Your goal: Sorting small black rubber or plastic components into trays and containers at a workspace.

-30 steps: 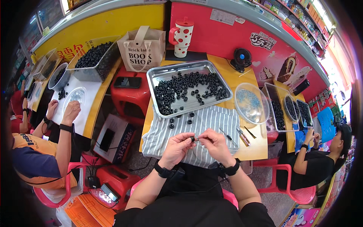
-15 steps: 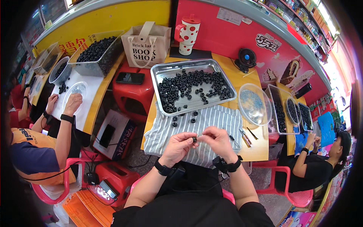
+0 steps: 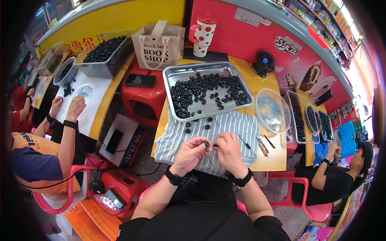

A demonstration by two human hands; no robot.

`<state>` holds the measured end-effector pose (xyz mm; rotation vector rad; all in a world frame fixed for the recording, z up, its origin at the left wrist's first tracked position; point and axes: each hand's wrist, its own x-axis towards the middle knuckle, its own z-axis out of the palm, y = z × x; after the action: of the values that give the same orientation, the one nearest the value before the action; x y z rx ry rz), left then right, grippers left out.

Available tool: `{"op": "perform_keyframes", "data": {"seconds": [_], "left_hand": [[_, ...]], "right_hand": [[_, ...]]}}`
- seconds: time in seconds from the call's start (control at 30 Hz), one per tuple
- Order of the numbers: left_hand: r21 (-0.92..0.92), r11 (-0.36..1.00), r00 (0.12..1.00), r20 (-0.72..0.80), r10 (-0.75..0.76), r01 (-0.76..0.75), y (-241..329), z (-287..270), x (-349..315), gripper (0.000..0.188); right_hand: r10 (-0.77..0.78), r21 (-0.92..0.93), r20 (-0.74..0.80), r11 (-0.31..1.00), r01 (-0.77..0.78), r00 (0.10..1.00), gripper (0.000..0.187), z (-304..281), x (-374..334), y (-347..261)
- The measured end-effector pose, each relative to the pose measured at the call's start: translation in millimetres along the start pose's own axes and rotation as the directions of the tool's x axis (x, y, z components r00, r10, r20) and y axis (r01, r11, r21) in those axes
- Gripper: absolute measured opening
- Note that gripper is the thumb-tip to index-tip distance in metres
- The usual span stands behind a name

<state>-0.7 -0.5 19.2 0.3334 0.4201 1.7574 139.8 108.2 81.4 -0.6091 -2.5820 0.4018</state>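
My left hand (image 3: pixel 191 156) pinches a small black ring-shaped part (image 3: pixel 206 143) between thumb and fingertips, above a grey-and-white striped cloth (image 3: pixel 171 140). Close beside it, my right hand (image 3: pixel 230 156) is closed with its fingertips together, a little apart from that part. A tiny dark bit shows at its fingertips, too small to name. Several loose black parts lie on the cloth in front of my hands. Beyond them a metal tray (image 3: pixel 178 114) holds many more of the same black parts.
Right of the cloth are a round clear tub lid or dish (image 3: pixel 270 108) with small bluish pieces, tweezers (image 3: pixel 269 141) and thin tools. A small black fan (image 3: pixel 264 63), a spotted tumbler (image 3: pixel 204 36) and a canvas bag (image 3: pixel 159 46) stand farther back. Co-workers sit on both sides.
My right hand has turned palm-down and come lower, its fingertips drawing slightly off the black part. My left hand keeps its pinch. The whole view has shifted slightly.
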Motion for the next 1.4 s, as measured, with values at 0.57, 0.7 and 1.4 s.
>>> {"op": "perform_keyframes", "data": {"seconds": [0.57,0.7,1.4], "left_hand": [[0.113,0.993,0.999,-0.045,-0.009,0.014,-5.0,0.2,-2.1,0.023],[0.099,0.995,0.999,-0.034,-0.019,0.022,-4.3,-5.8,-3.0,0.023],[0.108,0.994,1.0,-0.013,0.001,0.0,-5.2,-5.0,-1.5,0.022]], "right_hand": [[0.178,0.666,0.012,0.733,-0.141,0.984,0.014,-2.0,-3.5,-15.8],[0.149,0.668,-0.001,0.736,-0.11,0.989,0.015,-2.6,-2.3,-16.8],[0.164,0.701,0.02,0.701,-0.131,0.986,0.013,1.6,-10.6,-10.7]]}}
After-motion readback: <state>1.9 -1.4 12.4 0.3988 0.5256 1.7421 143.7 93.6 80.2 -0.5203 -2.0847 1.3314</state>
